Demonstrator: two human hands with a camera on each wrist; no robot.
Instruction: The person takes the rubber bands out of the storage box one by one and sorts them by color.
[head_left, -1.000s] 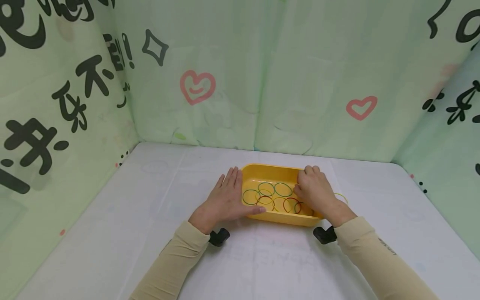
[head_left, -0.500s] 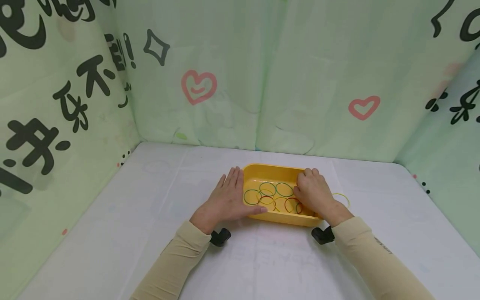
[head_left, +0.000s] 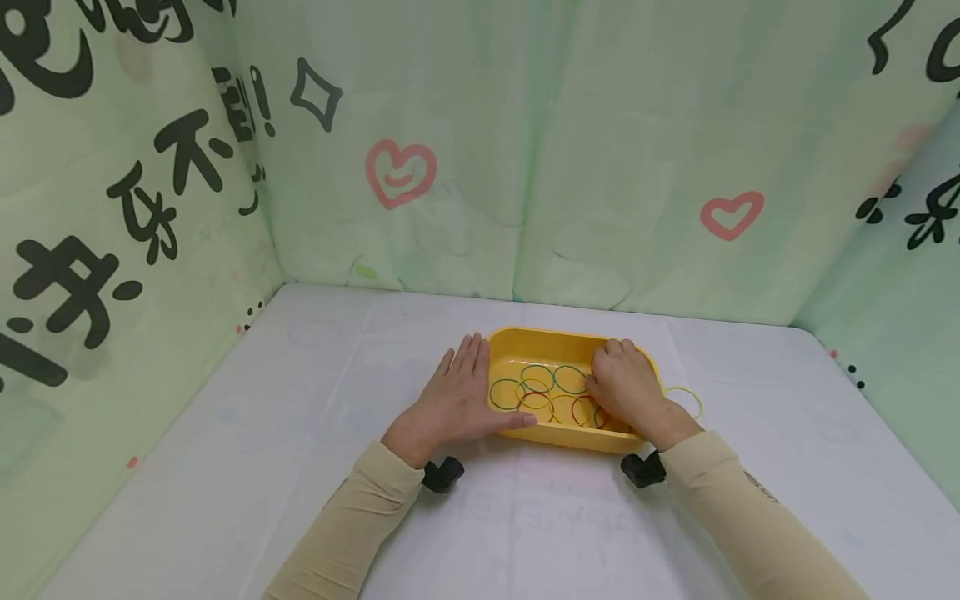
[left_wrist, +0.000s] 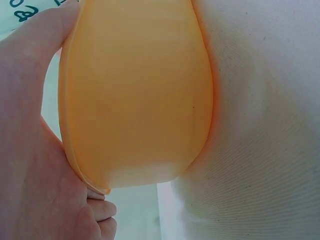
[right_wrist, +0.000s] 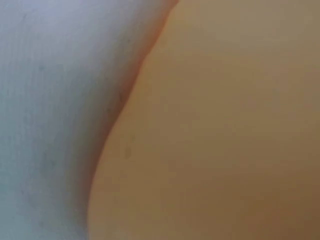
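A yellow plastic tray (head_left: 570,436) holds several thin rings that look like rubber bands, among them a green band (head_left: 491,394), a yellow band (head_left: 554,407) and a red band (head_left: 573,410). My left hand (head_left: 453,400) lies against the tray's left end, fingers straight, thumb along the front rim. The left wrist view shows the tray's outer wall (left_wrist: 135,100) between thumb and fingers. Inside the right end, my right hand (head_left: 624,382) reaches down with bent fingers; its fingertips are hidden, so I cannot tell whether it pinches a band. The tray's side (right_wrist: 215,125) fills much of the right wrist view.
Another yellow band (head_left: 702,407) lies outside the tray, just right of it. A white cloth (head_left: 510,533) covers the table. Green printed curtains (head_left: 600,167) stand behind and at both sides. Black wrist mounts (head_left: 444,475) stick out beneath the wrists.
My right hand has shifted very slightly left inside the tray, uncovering more of its right rim. The left hand keeps its place on the tray. The whole view has drifted slightly.
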